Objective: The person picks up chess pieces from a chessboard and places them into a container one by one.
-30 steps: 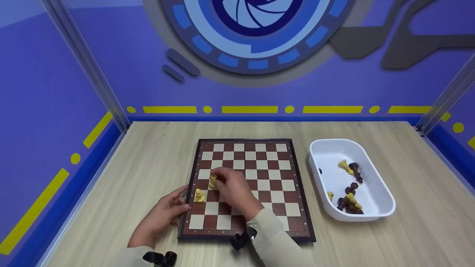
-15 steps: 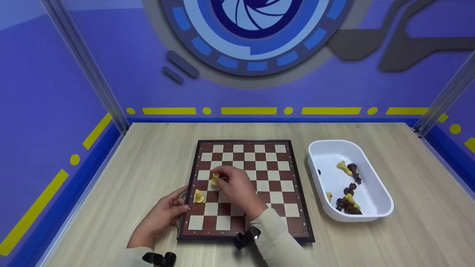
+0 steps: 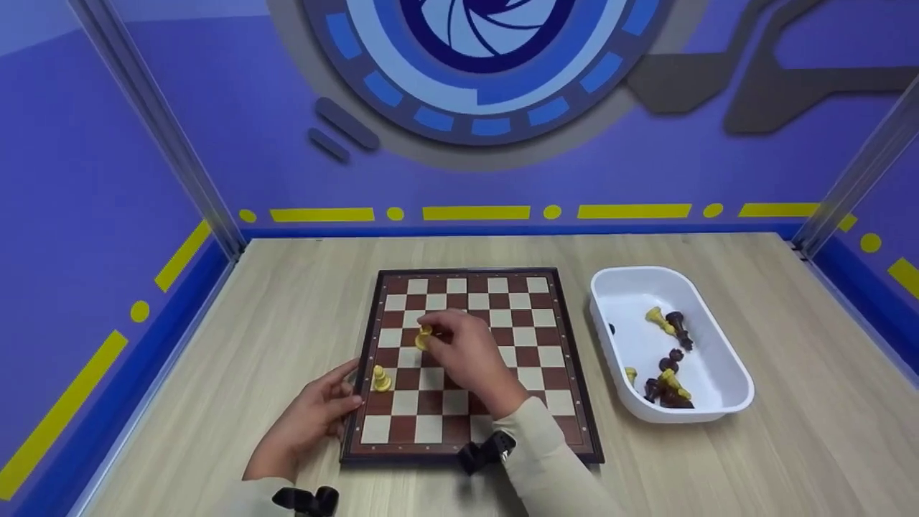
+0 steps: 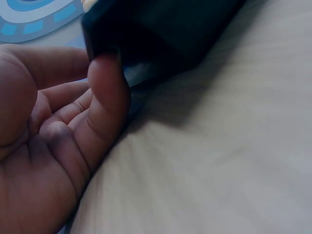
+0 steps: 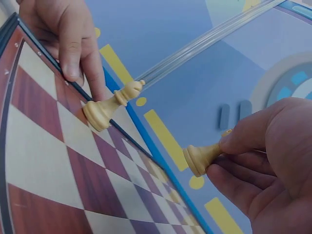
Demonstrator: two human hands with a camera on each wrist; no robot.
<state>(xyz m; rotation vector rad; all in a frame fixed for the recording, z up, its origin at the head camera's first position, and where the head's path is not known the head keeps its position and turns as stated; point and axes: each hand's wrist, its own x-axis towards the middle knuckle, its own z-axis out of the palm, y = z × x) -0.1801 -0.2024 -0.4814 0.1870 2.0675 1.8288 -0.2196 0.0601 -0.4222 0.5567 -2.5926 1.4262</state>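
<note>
In the head view a cream bishop [image 3: 381, 378] stands upright near the left edge of the chessboard [image 3: 428, 429]. My right hand [image 3: 470, 355] pinches another cream chess piece [image 3: 423, 339] above the board's left half. In the right wrist view the held chess piece [image 5: 197, 158] has its base apart from the squares, and my fingers [image 5: 243, 131] hide its top. My left hand [image 3: 310, 413] grips the board's left edge. Close up in the left wrist view, a fingertip [image 4: 105, 73] presses on the dark board edge [image 4: 146, 34].
To the right of the board is a white tub [image 3: 743, 391] with several cream and dark brown chess pieces lying in it. Board and tub rest on a wooden table [image 3: 301, 301]. A blue printed wall [image 3: 459, 179] rises behind the table.
My right hand has lifted the cream chess piece from near the bishop and moved it away from me and slightly right. The left hand stays at the board's edge.
</note>
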